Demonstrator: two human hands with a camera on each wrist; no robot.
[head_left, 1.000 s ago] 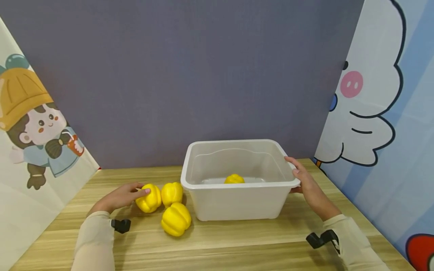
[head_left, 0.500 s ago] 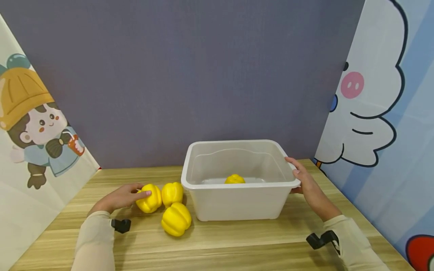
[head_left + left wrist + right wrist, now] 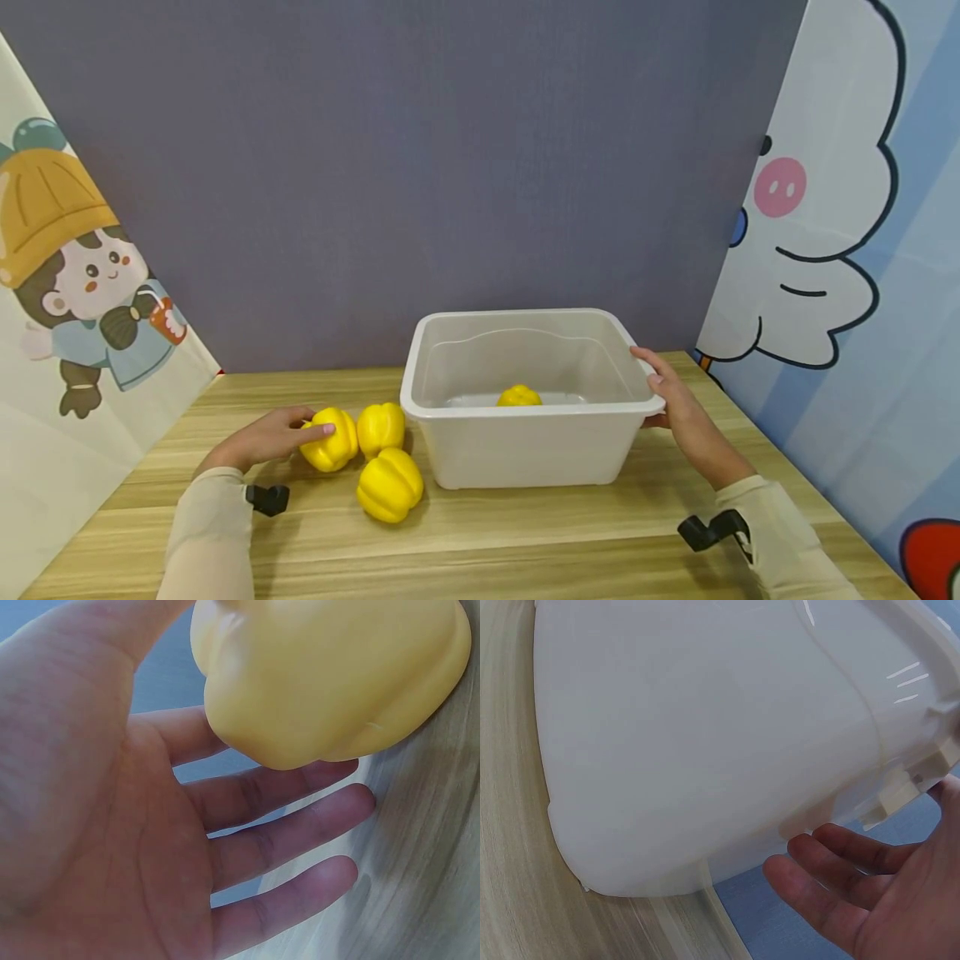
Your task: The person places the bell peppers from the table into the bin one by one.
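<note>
Unchanged from the earlier frame: glossy yellow bell pepper (image 3: 333, 451), towards left edge of wood-grain table (image 3: 480, 546), is pinched by left hand (image 3: 272, 435); off-white rectangular plastic bin (image 3: 525, 451) is gripped at right rim by right hand (image 3: 672, 398). Three straight fingers (image 3: 300, 827) are shown in left wrist view only.

My left hand (image 3: 262, 435) is at the left side of the outermost pepper (image 3: 330, 440), the one nearest the left edge of the table (image 3: 487, 542). Just right of it lies a second pepper (image 3: 381, 430), with a third pepper (image 3: 390, 486) before that, closer to me. Right of all three stands the tub (image 3: 525, 450), a fourth pepper (image 3: 519, 396) inside it. My right hand (image 3: 671, 396) is on its right rim, and behind the tub the partition (image 3: 480, 167) runs along the table's back edge.
</note>
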